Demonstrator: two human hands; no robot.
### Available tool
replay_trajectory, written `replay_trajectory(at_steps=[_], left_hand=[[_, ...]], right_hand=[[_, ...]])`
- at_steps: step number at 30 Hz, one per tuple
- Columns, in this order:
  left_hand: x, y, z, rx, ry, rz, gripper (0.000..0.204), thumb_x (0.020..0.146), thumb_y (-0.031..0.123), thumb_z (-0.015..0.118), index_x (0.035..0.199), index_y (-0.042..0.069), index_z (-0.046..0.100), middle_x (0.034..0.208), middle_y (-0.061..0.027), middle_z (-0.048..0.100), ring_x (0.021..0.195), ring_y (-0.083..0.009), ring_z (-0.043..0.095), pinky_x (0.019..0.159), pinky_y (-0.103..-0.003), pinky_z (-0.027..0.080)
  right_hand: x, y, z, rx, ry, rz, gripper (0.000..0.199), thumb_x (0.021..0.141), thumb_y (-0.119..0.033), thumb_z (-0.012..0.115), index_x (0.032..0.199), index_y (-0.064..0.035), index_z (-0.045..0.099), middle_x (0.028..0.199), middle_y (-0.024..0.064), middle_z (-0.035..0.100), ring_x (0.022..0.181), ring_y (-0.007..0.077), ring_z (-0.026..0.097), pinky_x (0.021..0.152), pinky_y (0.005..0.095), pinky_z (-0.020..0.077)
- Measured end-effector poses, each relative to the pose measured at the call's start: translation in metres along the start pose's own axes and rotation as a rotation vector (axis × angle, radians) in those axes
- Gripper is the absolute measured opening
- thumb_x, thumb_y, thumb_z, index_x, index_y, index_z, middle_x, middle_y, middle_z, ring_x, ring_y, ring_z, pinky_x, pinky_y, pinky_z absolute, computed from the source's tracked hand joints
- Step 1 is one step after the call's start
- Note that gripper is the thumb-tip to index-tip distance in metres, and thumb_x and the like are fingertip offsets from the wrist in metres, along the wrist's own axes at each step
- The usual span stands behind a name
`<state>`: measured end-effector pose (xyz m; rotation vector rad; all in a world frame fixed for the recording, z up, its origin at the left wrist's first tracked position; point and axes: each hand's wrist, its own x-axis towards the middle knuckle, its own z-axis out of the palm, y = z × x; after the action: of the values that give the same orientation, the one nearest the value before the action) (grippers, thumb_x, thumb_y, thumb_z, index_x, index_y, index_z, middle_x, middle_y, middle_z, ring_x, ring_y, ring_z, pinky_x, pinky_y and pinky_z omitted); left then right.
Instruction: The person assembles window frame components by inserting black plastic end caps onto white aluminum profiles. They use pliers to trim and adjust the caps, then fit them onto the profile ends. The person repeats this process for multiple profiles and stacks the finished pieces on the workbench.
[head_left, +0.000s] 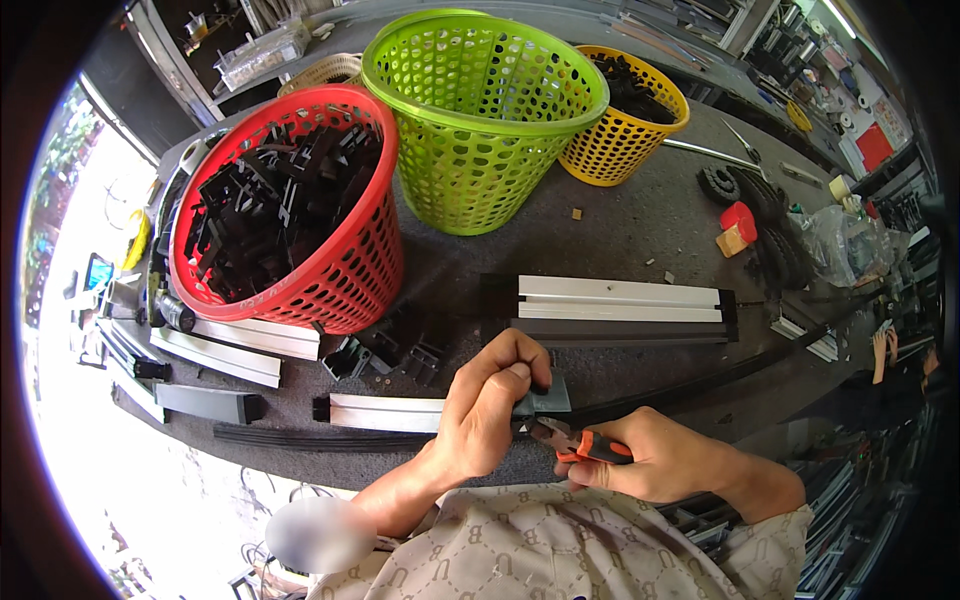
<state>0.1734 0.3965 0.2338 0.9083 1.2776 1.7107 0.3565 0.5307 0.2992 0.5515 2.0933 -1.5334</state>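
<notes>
Workbench: You stand at a dark worktop (pixel 620 235) scattered with baskets and lengths of profile.
Green basket: The lime one (pixel 483 110) sits at the back centre, and through its mesh it looks empty.
Red basket: To your left, the red basket (pixel 290 210) is tipped toward you and heaped with black plastic pieces.
Yellow basket: Behind and to the right of the green one, the yellow basket (pixel 630 115) holds more dark pieces.
Profiles: A bundle of white and black strips (pixel 620 305) lies across the middle of the bench, just beyond your hands; more white lengths (pixel 235 345) lie under the red basket's near side.
Loose pieces: A few black fittings (pixel 395 350) lie near the red basket's foot.
Progress: Judging by the full red basket and the one piece in hand, you seem to be somewhere in the middle of a long batch; how many are finished, the picture cannot tell.
Left hand: Your left hand (pixel 490 400) is curled tight, thumb and fingers pinching a small grey-green piece (pixel 545 400) at the bench's near edge, wrist bent inward.
Right hand: Your right hand (pixel 655 460) is closed round the orange grips of the pliers (pixel 580 442), whose nose points left at the pinched piece, touching or all but touching it.
</notes>
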Motion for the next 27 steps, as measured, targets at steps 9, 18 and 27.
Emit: replay_trajectory(at_steps=[9,18,27], left_hand=[[0.003,-0.011,0.016,-0.187,0.307,-0.093,0.027,0.097,0.02,0.04,0.096,0.001,0.059,0.093,-0.0066,0.057,0.066,-0.0119,0.049,0.059,-0.028,0.043],[0.013,-0.038,0.019,0.138,0.543,0.309,0.012,0.1,0.009,0.045,0.099,0.001,0.053,0.1,-0.0124,0.058,0.086,-0.0195,0.053,0.071,-0.029,0.049],[0.019,-0.048,0.006,0.521,0.579,0.62,0.029,0.107,0.01,0.035,0.107,-0.008,0.057,0.099,-0.0105,0.058,0.074,-0.01,0.046,0.068,-0.026,0.039]], right_hand=[[0.015,0.006,0.012,0.198,0.059,-0.017,0.032,0.106,-0.035,0.069,0.102,-0.0032,0.066,0.072,0.0073,0.062,0.068,0.0179,0.059,0.064,0.0368,0.0462],[0.056,0.036,0.039,-0.358,0.754,-0.405,0.026,0.084,-0.005,0.082,0.097,0.0017,0.061,0.078,0.0171,0.066,0.067,0.0395,0.068,0.062,0.043,0.0525],[0.048,0.035,0.013,-0.869,0.987,-0.487,0.018,0.081,-0.003,0.075,0.092,-0.0019,0.061,0.076,0.0104,0.057,0.062,0.0255,0.059,0.062,0.0383,0.0514]])
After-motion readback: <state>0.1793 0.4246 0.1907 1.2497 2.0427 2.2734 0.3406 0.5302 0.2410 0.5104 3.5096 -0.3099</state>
